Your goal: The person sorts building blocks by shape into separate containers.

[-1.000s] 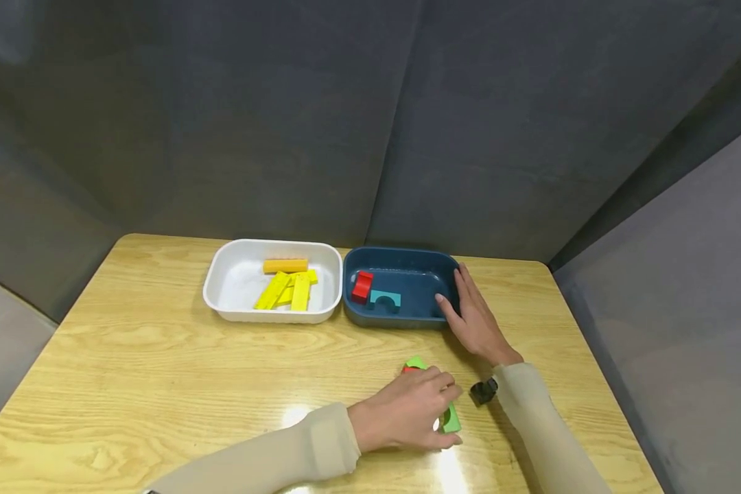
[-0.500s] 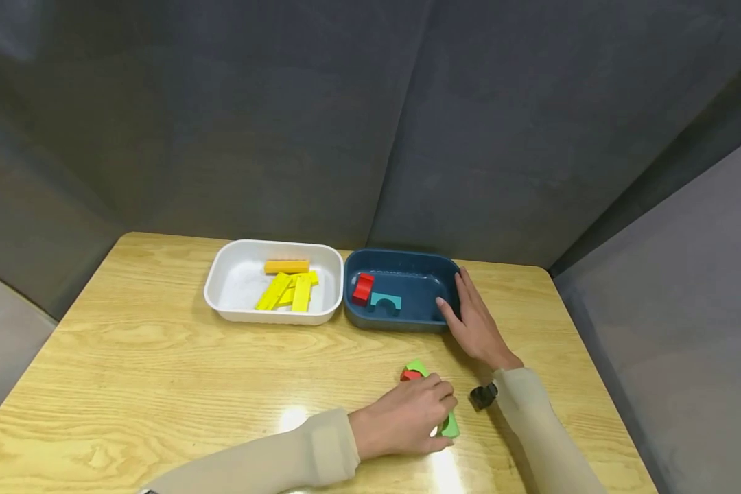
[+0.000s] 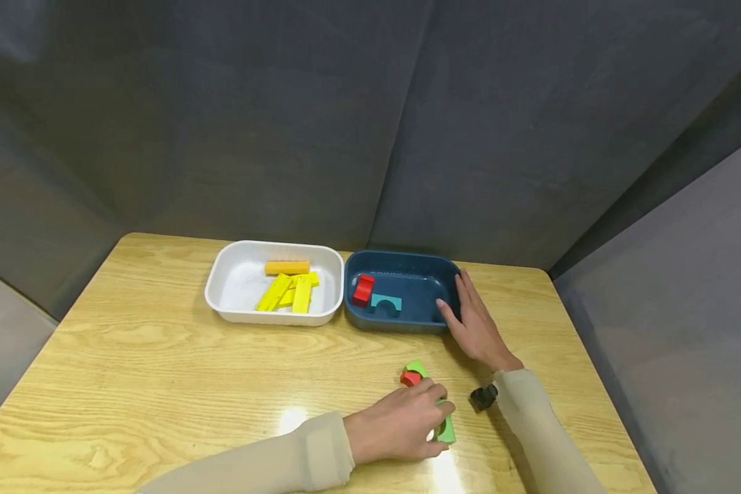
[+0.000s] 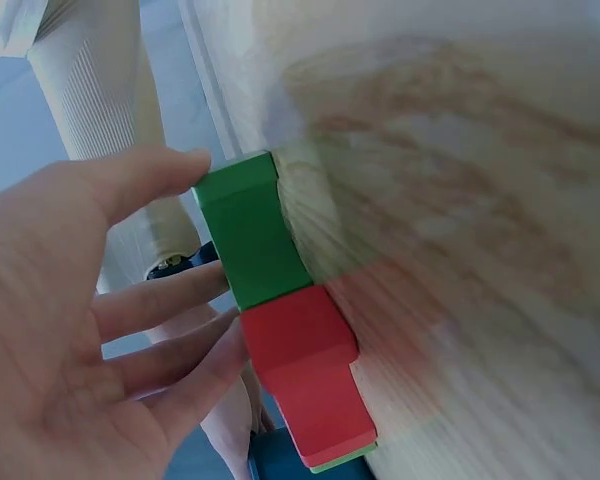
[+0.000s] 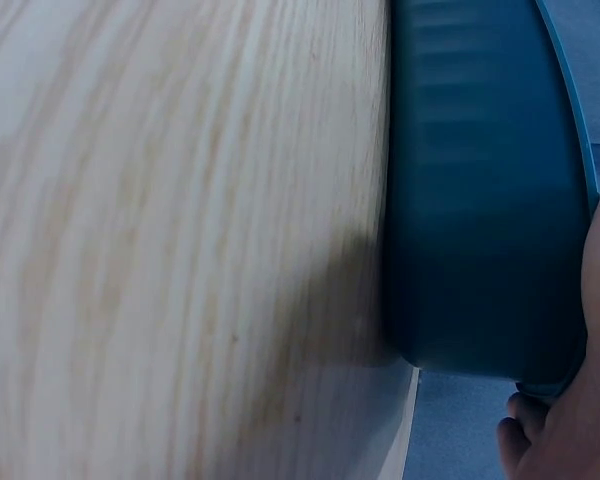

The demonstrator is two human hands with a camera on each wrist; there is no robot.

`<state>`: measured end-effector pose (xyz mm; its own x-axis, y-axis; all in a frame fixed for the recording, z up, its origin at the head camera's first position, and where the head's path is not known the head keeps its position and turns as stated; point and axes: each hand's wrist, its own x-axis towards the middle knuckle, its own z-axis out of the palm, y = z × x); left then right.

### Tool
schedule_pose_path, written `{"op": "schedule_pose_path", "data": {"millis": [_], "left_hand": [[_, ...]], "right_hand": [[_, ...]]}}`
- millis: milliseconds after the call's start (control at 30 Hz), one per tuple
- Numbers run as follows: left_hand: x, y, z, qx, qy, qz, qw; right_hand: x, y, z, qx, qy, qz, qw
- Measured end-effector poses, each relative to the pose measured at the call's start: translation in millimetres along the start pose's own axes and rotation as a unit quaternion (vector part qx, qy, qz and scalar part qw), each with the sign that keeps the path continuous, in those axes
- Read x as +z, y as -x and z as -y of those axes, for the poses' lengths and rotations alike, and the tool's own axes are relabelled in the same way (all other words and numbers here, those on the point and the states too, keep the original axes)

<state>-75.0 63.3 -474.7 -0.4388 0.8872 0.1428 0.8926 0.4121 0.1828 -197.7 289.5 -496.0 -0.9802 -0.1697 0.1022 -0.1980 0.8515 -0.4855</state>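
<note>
My left hand (image 3: 401,422) pinches a green arch-shaped block (image 4: 250,235) at the end of a short row on the table. In the left wrist view the thumb lies on its end, the other fingers along its side and beside a red block (image 4: 300,335). Another green block (image 3: 416,368) stands at the row's far end, next to red. With straight fingers my right hand (image 3: 478,326) rests on the right end of a dark blue bin (image 3: 429,321), its thumb over the front rim. A red arch block (image 3: 363,291) and a teal arch block (image 3: 386,303) lie inside that bin.
A white bin (image 3: 228,313) stands left of the blue one, holding several yellow blocks (image 3: 274,292) and an orange-yellow block (image 3: 287,267). Both bins sit near the back of the wooden table (image 3: 160,384). Grey fabric walls (image 3: 272,123) enclose it.
My left hand has shifted slightly toward me and to the left, and the near green block with it. More of the red block shows. My right hand has stayed on the blue bin.
</note>
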Motion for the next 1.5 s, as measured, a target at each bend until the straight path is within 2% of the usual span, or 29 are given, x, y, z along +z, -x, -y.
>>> {"op": "schedule_pose_path", "data": {"millis": [300,567,800,1133,1500], "left_hand": [[1.8,4.2,2.9,0.017,-0.009,-0.01,0.9998],[-1.2,10.9,3.4,0.005,-0.005,-0.037,0.9993],[-4.0,15.8,4.6,0.0,0.034,-0.041,0.9986],[-10.7,26.9,4.7,-0.012,0.037,-0.045,0.9982],[-22.0,39.8,16.0,-0.026,0.049,-0.074,0.9957]], "right_hand": [[2.7,1.1,-0.8,0.003,-0.001,0.002,1.0],[1.4,2.2,-1.5,0.006,-0.003,0.005,1.0],[0.5,3.4,-2.6,0.003,-0.004,0.006,1.0],[1.7,2.6,-2.6,0.002,-0.001,0.004,1.0],[0.8,0.3,-1.4,-0.003,-0.004,0.002,1.0]]}}
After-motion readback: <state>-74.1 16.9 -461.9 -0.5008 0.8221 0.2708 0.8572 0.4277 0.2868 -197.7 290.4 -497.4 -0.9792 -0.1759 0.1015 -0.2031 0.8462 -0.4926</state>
